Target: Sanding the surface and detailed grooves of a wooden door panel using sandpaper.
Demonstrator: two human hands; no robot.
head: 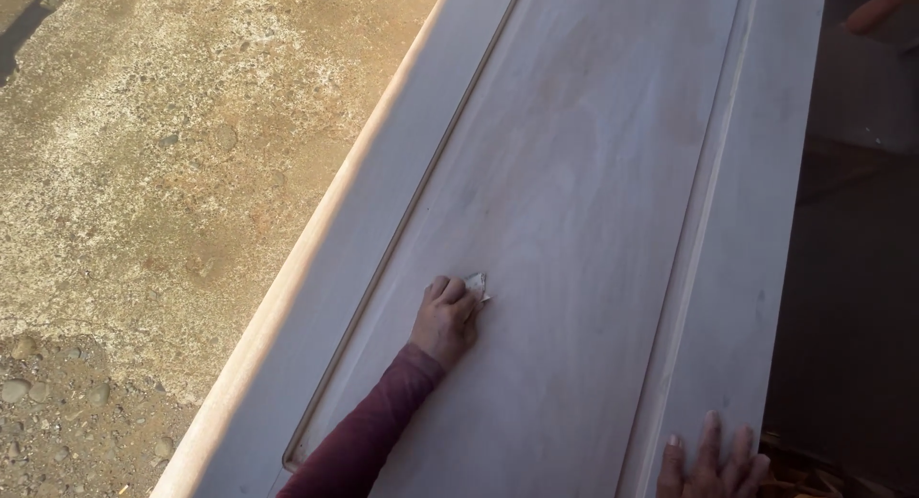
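No containers, pkgs or labels in view. Work surface is a long pale wood door [593, 173], lying flat, w/ a recessed centre panel bordered by a routed groove [402, 230] on the left and a stepped moulding [704, 221] on the right.

L hand [447, 318]: arm in a dark red sleeve [369, 431] reaches in from lower centre, extended diagonally up-right. Fingers curled nearly closed, knuckles up, pressing a small folded grey pad [478, 286], prob. sandpaper, flat against the panel. Pad sticks out just past the fingertips, in the left-centre part of the panel, near the groove but apart from it.

R hand [713, 460]: at bottom edge, fingers spread and flat, palm down on the door's right rail, holding nothing. Partly cut off by frame.

Rough concrete ground [144, 173] w/ pebbles lies left of the door.
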